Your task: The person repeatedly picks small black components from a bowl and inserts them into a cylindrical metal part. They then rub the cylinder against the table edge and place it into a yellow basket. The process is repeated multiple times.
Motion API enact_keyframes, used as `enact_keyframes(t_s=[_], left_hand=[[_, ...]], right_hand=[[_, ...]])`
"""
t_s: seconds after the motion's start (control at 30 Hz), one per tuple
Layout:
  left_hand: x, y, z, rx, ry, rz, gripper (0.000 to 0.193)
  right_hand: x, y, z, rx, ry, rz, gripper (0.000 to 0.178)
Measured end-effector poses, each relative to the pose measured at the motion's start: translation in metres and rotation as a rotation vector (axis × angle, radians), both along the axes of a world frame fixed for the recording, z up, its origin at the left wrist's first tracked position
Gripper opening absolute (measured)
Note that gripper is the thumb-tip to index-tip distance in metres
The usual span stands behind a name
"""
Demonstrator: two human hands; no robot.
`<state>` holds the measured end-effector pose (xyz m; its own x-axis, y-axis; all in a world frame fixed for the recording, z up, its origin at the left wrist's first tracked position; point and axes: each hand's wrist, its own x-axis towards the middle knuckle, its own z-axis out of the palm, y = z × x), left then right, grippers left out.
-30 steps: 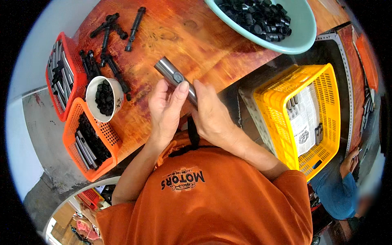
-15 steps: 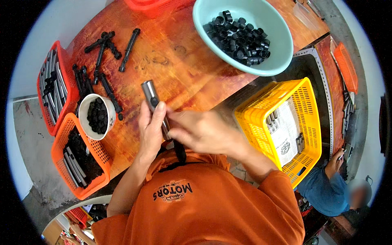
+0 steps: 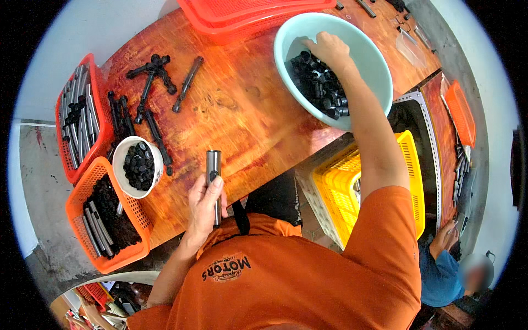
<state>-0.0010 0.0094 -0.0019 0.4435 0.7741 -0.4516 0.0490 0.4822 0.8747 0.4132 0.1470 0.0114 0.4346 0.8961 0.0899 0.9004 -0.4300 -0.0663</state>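
Close to my body, my left hand (image 3: 206, 202) is closed around a shiny grey metal tube (image 3: 213, 162) with a dark round spot on its side. The tube stands nearly upright, its top end showing above my thumb. My right hand (image 3: 330, 50) reaches into the light blue basin (image 3: 379, 82) at the upper right. Its fingers curl down by the far edge of a heap of small black caps (image 3: 322, 82); whatever lies between the fingertips is hidden.
On the table's left lie several black rods (image 3: 188, 84) beside a white bowl (image 3: 122, 181) of small black parts. Red (image 3: 104, 129) and orange (image 3: 144, 242) baskets hold metal tubes. A yellow crate (image 3: 415, 187) stands under my right arm. A co-worker's hand (image 3: 444, 239) shows at far right.
My right hand has left the metal tube and moved up and right into the basin. My left hand keeps the tube, now more upright. The view has shifted slightly.
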Motion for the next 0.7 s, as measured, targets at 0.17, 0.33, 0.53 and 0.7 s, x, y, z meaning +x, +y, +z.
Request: enact_keyframes(t_s=[0.17, 0.33, 0.53, 0.7], left_hand=[[-0.003, -0.002, 0.003, 0.051, 0.078, -0.104, 0.027], [-0.004, 0.0, 0.007, 0.123, 0.019, -0.137, 0.027], [-0.01, 0.004, 0.012, 0.138, 0.017, -0.102, 0.031], [-0.013, 0.003, 0.021, 0.186, 0.043, -0.13, 0.03]], right_hand=[[0.003, 0.015, -0.017, -0.039, -0.138, 0.15, 0.03], [-0.014, -0.019, 0.039, 0.521, 0.384, 0.196, 0.032], [-0.168, -0.105, 0.065, 0.265, 1.146, 0.314, 0.021], [-0.217, -0.139, 0.024, 0.333, 1.247, 0.53, 0.018]])
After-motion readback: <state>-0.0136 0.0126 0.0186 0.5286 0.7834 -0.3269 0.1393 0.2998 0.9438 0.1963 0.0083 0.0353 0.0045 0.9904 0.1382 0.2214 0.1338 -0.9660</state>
